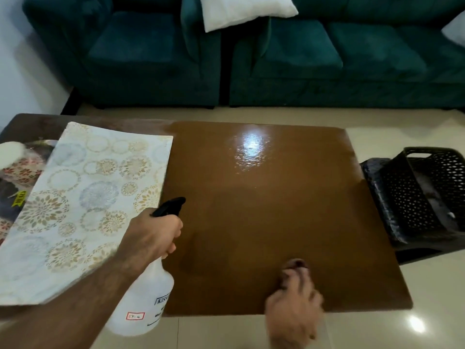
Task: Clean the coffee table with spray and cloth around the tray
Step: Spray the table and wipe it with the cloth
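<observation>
With the left hand (153,238) gripping the bottle (148,295) and the blurred right hand's (293,313) fingers on a cloth (295,264), grip unclear, spray may wet the tray (83,202).

**Soft indoor light, one hard glare, blurred hands**

The room is moderately lit from overhead. A white glare patch sits on the brown tabletop (264,197) toward its far edge, rippled at its rim, and a smaller bright spot shines on the floor tiles (416,324) off the near right corner. Shadows are faint and soft-edged. The right hand (293,311) at the near edge is smeared by motion blur; the left hand (153,235) is only a little soft. The sofa (276,59) behind looks dark and hazy. Straight edges bow outward toward the frame's sides.
</observation>
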